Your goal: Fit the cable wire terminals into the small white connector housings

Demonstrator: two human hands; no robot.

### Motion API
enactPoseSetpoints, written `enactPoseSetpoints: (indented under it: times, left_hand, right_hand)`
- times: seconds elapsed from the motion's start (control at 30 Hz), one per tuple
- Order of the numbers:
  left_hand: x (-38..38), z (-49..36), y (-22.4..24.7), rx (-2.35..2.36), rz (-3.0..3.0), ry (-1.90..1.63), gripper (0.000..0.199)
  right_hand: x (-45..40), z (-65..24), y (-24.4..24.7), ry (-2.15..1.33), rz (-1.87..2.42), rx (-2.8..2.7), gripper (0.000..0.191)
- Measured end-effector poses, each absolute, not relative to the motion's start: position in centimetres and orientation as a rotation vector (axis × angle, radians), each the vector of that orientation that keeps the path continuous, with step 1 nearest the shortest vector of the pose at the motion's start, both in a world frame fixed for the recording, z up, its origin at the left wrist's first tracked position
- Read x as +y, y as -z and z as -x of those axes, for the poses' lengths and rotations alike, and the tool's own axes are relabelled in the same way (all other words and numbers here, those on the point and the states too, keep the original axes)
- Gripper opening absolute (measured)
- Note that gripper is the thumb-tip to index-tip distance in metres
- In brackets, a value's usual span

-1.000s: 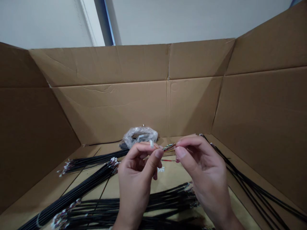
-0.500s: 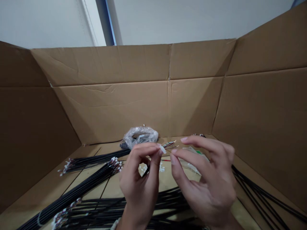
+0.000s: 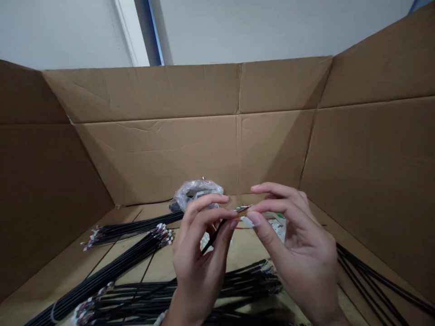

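Observation:
Between thumb and index finger, my left hand [image 3: 200, 253] pinches a thin black cable [image 3: 211, 238] near its end. Thin coloured wires [image 3: 242, 209] fan out from that end toward the right. A small white connector housing [image 3: 248, 221] is pinched in the thumb and index finger of my right hand [image 3: 302, 258], right beside the wire ends. Whether any wire sits inside the housing cannot be made out. The other fingers of both hands are raised and bent.
Cardboard walls [image 3: 190, 149] surround the work surface. Bundles of black cables [image 3: 112, 265] with white connectors lie at left, more cables [image 3: 146, 296] in front, others [image 3: 374, 280] at right. Behind are a clear plastic bag [image 3: 197, 188] and loose white pieces [image 3: 206, 241].
The white housing has passed from my left fingertips into my right finger and thumb. My left fingers now pinch the cable near its wires, and the right fingers have closed.

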State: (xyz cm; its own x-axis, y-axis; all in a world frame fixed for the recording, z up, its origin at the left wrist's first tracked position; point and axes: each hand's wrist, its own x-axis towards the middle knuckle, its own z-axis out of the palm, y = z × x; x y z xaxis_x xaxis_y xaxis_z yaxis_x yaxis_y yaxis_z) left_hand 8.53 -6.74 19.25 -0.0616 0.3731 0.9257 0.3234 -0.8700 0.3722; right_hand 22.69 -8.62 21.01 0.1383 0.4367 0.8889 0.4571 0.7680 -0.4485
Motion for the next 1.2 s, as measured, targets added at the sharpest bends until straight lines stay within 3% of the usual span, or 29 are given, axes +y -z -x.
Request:
enactPoseSetpoints:
  times: [0.8,0.97,1.2]
  left_hand:
    - [-7.7,-8.2,-20.6,0.804,-1.7,-1.896,0.009]
    - [-8.0,-7.8,-20.8,0.897,-1.825,-1.9,0.023]
    - [-8.4,-7.8,-20.3,1.122,-2.115,-2.05,0.019]
  right_hand:
    - [-8.3,-22.9,-21.4,-0.271,0.658,-1.433,0.014]
    - [-8.0,-23.0,-21.3,-0.358,0.679,-1.381,0.009]
    - [-8.1,-22.6,-21.2,-0.307,0.662,-1.38,0.011]
